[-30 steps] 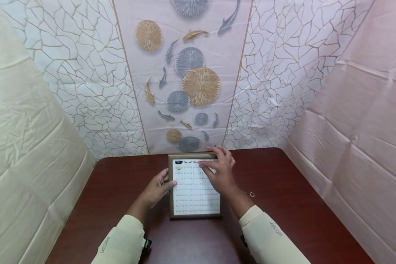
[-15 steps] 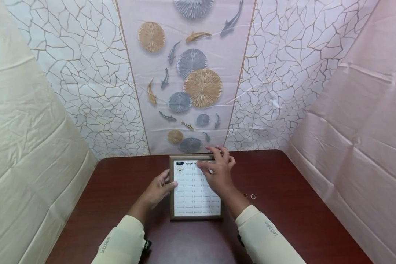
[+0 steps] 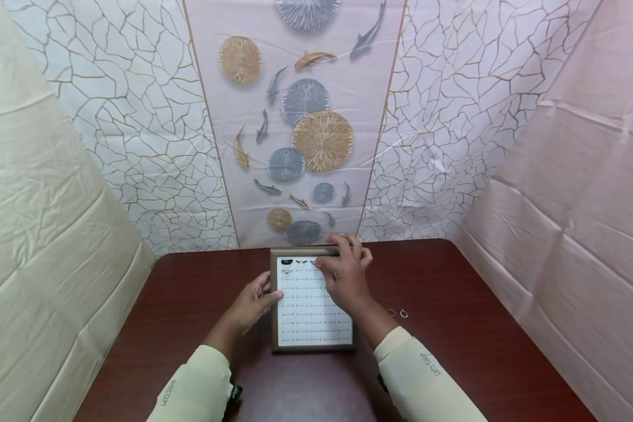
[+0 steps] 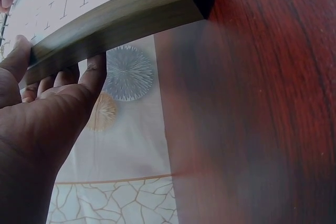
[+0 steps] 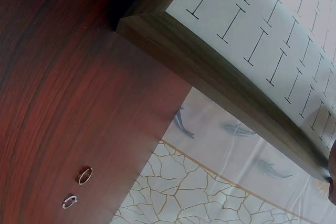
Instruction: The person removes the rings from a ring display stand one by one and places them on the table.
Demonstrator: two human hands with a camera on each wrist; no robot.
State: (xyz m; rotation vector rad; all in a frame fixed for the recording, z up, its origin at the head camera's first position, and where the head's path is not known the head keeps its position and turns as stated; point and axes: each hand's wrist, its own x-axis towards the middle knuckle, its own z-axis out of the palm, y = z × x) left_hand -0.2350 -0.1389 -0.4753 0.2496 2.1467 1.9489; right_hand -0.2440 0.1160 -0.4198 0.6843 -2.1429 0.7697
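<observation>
A ring display tray [image 3: 316,305] with a brown wooden frame and a white slotted insert stands tilted up on the table. My left hand [image 3: 253,302] grips its left side, thumb on the front edge and fingers behind, as the left wrist view also shows. My right hand [image 3: 349,280] is at the top row, thumb and index finger pinching a small ring [image 3: 313,262] at the third slot, mostly covered by the fingertips. Left of it sit a black ring [image 3: 287,262] and a thin dark-topped ring [image 3: 301,261]. A gold-coloured ring [image 3: 286,271] sits in the row below.
Two loose rings lie on the dark red table [image 3: 453,340] right of the tray: a gold-coloured ring [image 5: 85,175] and a silver-coloured ring [image 5: 69,201]. A patterned cloth backdrop [image 3: 427,146] rises behind the table, and plain cloth hangs at both sides.
My right hand's fingertips have shifted slightly left and drawn closer together at the third slot. The left hand keeps its grip on the tray, and the loose rings have not moved.
</observation>
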